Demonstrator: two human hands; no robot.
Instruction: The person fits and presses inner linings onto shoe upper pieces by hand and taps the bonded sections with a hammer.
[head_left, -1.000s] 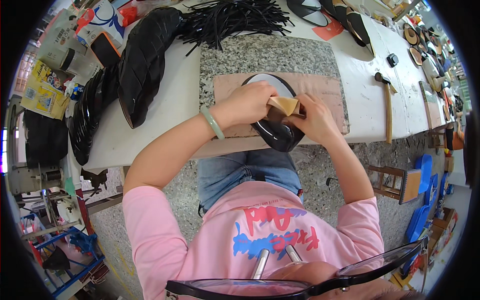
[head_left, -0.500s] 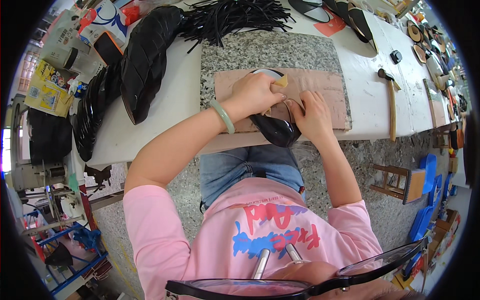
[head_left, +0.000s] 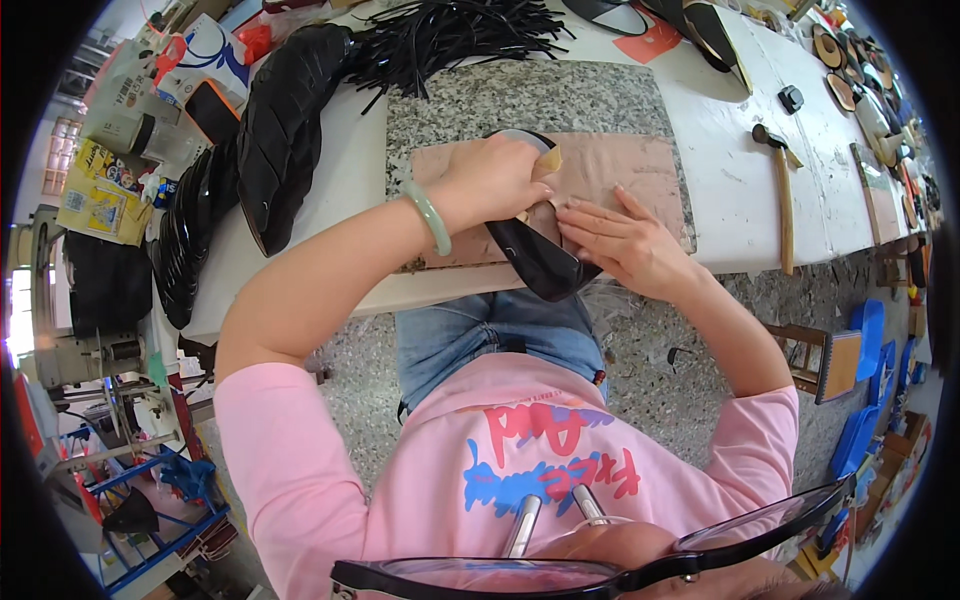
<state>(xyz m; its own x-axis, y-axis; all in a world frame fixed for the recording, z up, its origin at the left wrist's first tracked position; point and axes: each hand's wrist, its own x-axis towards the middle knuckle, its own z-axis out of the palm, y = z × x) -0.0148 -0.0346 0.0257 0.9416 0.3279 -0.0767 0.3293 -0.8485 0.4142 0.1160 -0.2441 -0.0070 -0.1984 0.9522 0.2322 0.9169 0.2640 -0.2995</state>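
Note:
A glossy black shoe point(head_left: 545, 262) lies across a pinkish-brown sheet point(head_left: 625, 165), its toe pointing toward me and hanging past the table edge. My left hand point(head_left: 490, 182), below a pale green bangle point(head_left: 428, 217), is closed over the rear part of the shoe and hides much of it. A small tan flap point(head_left: 550, 158) sticks out by its knuckles; whether it belongs to the shoe I cannot tell. With fingers stretched out, my right hand point(head_left: 632, 243) rests against the shoe's right side near the opening.
Under the sheet is a speckled granite slab point(head_left: 530, 92). Black strips point(head_left: 455, 40) are heaped behind it, and black quilted-looking pieces point(head_left: 285, 140) lie at left. A hammer point(head_left: 785, 200) and shoe parts point(head_left: 715, 45) are on the white table's right side.
My right hand has turned from gripping the shoe's edge with the thumb to lying along its side with fingers extended. That elbow has swung outward. My left hand keeps its hold.

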